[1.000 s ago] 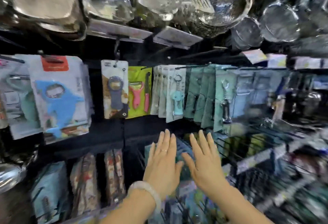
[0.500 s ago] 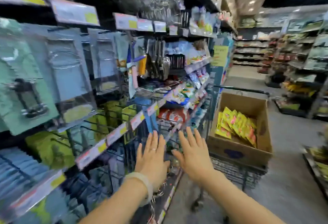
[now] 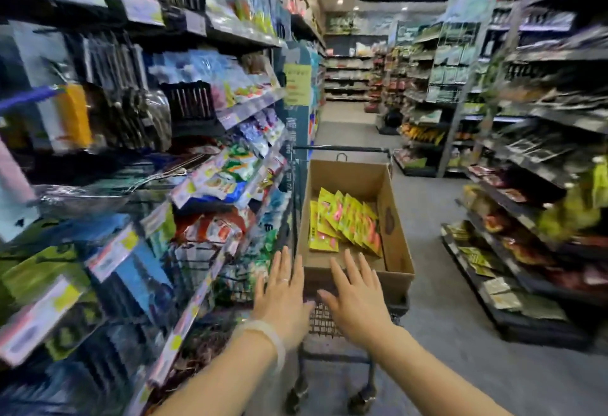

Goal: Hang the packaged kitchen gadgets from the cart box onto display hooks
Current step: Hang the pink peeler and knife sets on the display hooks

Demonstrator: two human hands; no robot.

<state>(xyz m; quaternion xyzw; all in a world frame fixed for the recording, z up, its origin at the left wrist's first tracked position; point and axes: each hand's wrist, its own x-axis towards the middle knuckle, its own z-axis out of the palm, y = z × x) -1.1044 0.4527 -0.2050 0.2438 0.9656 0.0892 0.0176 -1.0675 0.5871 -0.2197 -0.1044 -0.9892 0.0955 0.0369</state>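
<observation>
A big cart [image 3: 332, 317] holds a brown box [image 3: 391, 234]. Yellow packs [image 3: 342, 221] lie inside it. They look light, flat and slippery; pinch one by its top edge. The left hand [image 3: 283, 300] and right hand [image 3: 357, 300] are flat, wide and empty.

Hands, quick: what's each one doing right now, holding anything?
Left hand: open, fingers spread, holding nothing.
Right hand: open, fingers spread, holding nothing, near the cardboard box.
</observation>
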